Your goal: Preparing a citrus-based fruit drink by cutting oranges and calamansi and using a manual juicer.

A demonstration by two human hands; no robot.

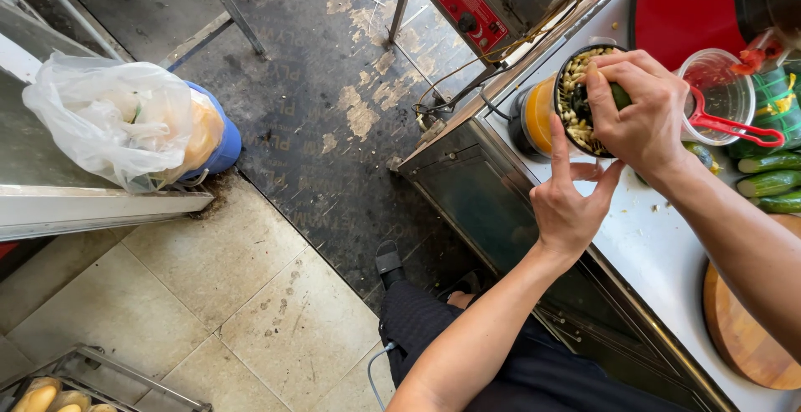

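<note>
Two hands at work on a small black pot of yellow-white scraps at the counter's edge.

Right hand point(638, 111) is closed over the rim of the black pot point(576, 99), fingers curled around a dark green piece point(620, 95) held against the pot's mouth. Left hand point(571, 203) sits just below the pot, index finger raised and touching its lower rim, the other fingers loosely spread, holding nothing. The pot stands on the steel counter point(634, 245), touching an orange container point(538, 116). A clear measuring cup with a red handle point(722, 95) stands just beside the right hand. Cucumbers point(768, 182) lie near the right forearm; a round wooden board point(743, 328) rests further along. A tied plastic bag point(125, 120) sits well apart on a ledge.
</note>
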